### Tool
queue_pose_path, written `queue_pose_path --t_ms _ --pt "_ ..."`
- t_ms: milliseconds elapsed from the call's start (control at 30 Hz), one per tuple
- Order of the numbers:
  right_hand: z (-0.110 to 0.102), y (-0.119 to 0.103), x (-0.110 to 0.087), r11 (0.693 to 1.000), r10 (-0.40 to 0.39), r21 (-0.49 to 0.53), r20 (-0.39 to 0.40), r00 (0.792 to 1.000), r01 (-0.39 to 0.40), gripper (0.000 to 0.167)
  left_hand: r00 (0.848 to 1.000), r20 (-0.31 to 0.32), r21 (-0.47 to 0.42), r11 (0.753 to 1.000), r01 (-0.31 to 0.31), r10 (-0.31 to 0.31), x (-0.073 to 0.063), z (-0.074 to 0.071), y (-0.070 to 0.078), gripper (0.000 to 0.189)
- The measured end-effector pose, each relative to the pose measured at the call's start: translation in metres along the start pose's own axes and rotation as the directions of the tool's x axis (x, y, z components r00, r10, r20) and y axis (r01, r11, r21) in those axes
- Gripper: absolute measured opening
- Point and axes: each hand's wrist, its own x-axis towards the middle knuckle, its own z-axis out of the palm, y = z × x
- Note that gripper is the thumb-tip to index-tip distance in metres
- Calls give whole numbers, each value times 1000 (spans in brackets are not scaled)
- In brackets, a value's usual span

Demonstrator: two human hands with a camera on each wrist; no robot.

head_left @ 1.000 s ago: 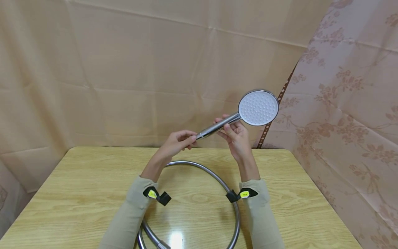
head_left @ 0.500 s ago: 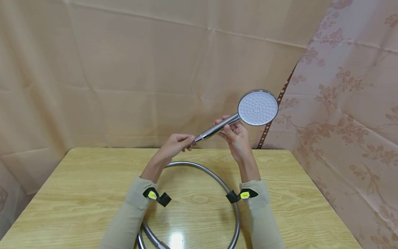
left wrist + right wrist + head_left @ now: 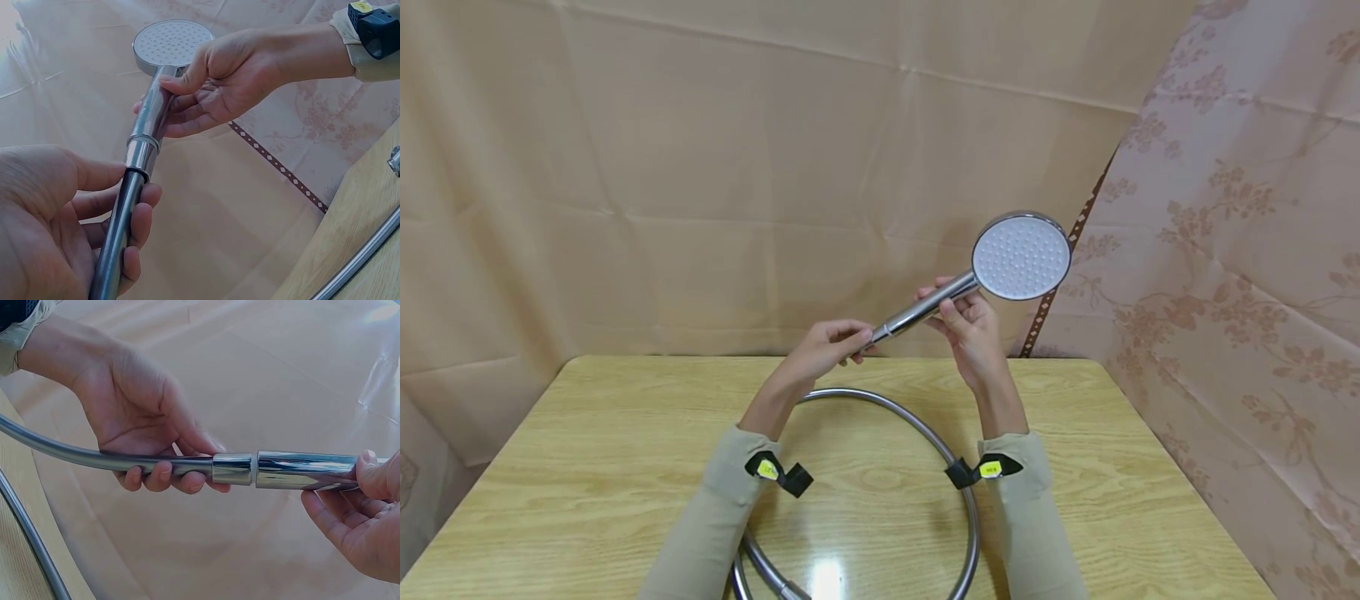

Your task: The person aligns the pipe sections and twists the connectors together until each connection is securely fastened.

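Shower head (image 3: 1022, 256): it was in the air over the table (image 3: 1075, 467), tilted, its handle (image 3: 306, 470) sloping down to the left hand.
Left hand (image 3: 823, 346): it was curled round the hose (image 3: 78, 456), thumb at the collar (image 3: 232, 469).
Right hand (image 3: 973, 333): it gripped the handle.
Change: compared with half a second earlier, the shower head had risen very slightly; both grips remained.
Meaning: work seemingly stayed at the joint; its tightness I could not tell.
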Motion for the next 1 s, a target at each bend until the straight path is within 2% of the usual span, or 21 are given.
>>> queue_pose_path --t_ms 633,1000 --pt "-1 1 5 1000 -5 14 9 1000 5 19 1000 5 -25 999 -29 29 2 -1 0 30" --pt "-1 1 4 1000 16 11 -17 1000 -16 19 999 -5 3 999 32 -32 6 -2 0 35"
